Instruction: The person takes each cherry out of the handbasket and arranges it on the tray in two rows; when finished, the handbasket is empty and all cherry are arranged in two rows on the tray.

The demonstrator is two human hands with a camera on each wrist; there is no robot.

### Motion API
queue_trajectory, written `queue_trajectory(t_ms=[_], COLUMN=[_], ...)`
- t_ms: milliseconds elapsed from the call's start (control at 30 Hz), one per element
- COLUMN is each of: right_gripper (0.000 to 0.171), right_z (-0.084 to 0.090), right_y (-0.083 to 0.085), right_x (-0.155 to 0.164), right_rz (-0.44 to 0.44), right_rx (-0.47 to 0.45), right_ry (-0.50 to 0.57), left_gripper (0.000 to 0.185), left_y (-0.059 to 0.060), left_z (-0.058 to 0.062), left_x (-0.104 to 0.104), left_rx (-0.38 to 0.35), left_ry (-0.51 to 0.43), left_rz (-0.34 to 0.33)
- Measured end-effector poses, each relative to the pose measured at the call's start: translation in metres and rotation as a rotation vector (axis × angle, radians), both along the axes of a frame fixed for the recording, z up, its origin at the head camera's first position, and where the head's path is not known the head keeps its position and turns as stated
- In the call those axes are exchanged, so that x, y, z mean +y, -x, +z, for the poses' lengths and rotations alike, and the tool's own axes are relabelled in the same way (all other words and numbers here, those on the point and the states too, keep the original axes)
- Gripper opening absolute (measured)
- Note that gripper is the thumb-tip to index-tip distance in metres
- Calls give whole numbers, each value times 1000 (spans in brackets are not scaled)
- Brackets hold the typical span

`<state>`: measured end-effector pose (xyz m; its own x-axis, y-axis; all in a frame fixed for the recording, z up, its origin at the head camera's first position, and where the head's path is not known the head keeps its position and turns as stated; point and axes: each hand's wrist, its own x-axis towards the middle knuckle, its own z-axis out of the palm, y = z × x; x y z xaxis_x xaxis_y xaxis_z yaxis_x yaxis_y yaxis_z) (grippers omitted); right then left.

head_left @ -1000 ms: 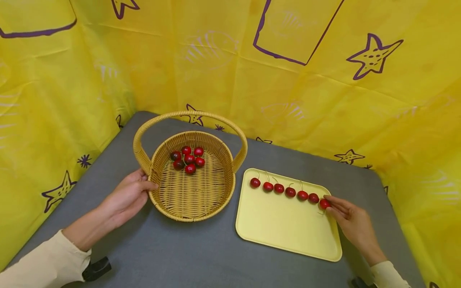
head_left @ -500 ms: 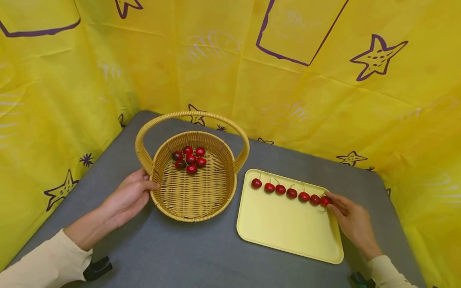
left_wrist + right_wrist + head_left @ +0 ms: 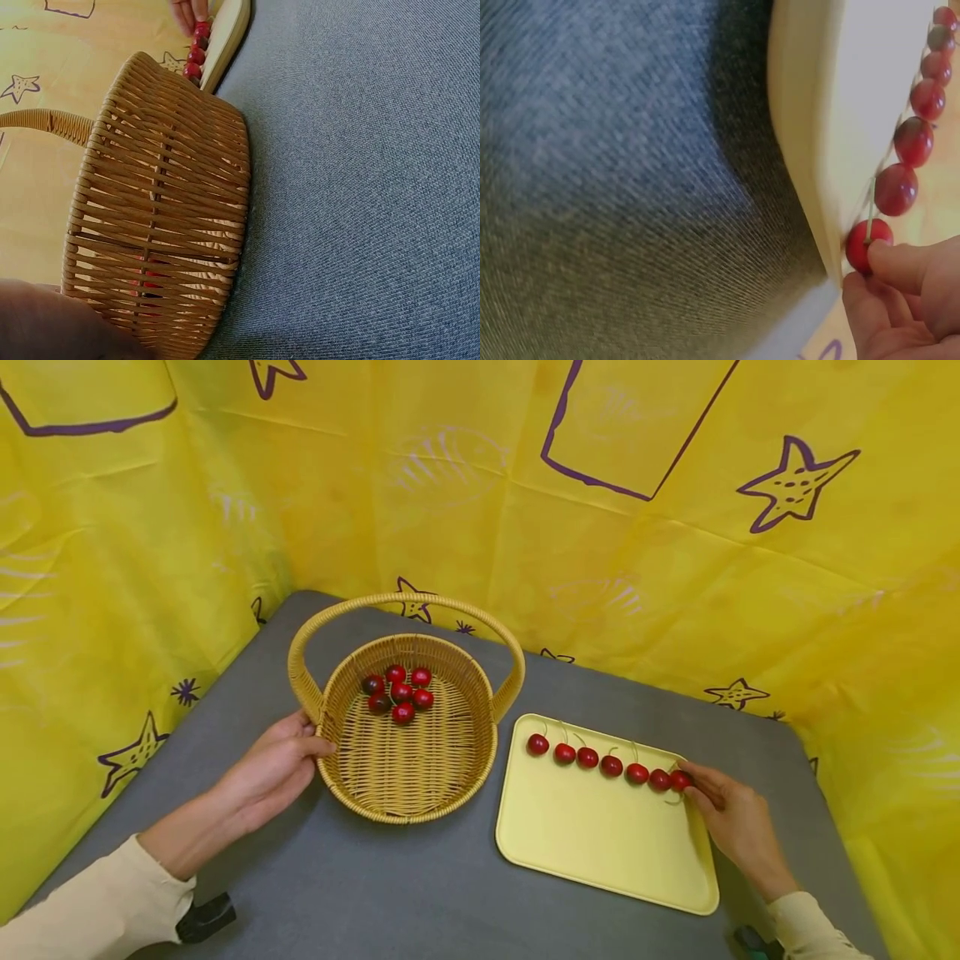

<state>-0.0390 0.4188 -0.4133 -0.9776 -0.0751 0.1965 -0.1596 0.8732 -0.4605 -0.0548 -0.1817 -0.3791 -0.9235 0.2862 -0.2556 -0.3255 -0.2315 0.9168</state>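
Observation:
A round wicker basket point(image 3: 408, 777) with a tall arched handle stands on the left, several dark red cherries point(image 3: 402, 713) grouped toward its back. My left hand point(image 3: 273, 768) grips the basket's left rim, thumb over the edge by the handle's foot. To the right lies a pale yellow tray point(image 3: 600, 843), with a row of cherries point(image 3: 587, 757) along its far edge, stems mostly pointing back. At the row's right end my right hand point(image 3: 738, 822) pinches the last cherry point(image 3: 868, 246) between thumb and fingers. Its green stem faces the near side, and it sits close beside its neighbour.
Grey cloth covers the table point(image 3: 390, 893). Yellow fabric point(image 3: 465, 527) with purple starfish drawings hangs behind and at both sides. In the left wrist view, the basket's woven side point(image 3: 161, 195) fills much of the picture, the tray's edge point(image 3: 229, 45) beyond it.
The pinched cherry has shifted slightly left and back, closing the gap to its neighbour in the row. My left hand keeps its grip on the basket. The head view has drifted slightly.

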Motion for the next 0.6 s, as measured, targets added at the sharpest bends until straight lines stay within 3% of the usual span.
queue_trajectory(t_ms=[333,600], right_gripper=[45,51], right_z=[26,63], right_y=[-5,-6], right_x=[-7,-65], right_rz=[29,128], right_rx=[32,49], right_ry=[63,196], left_gripper=[85,84], left_y=[0,0], left_z=[1,-1], left_x=[0,0], left_rx=[5,6], left_ry=[3,-8], left_rz=[1,-2])
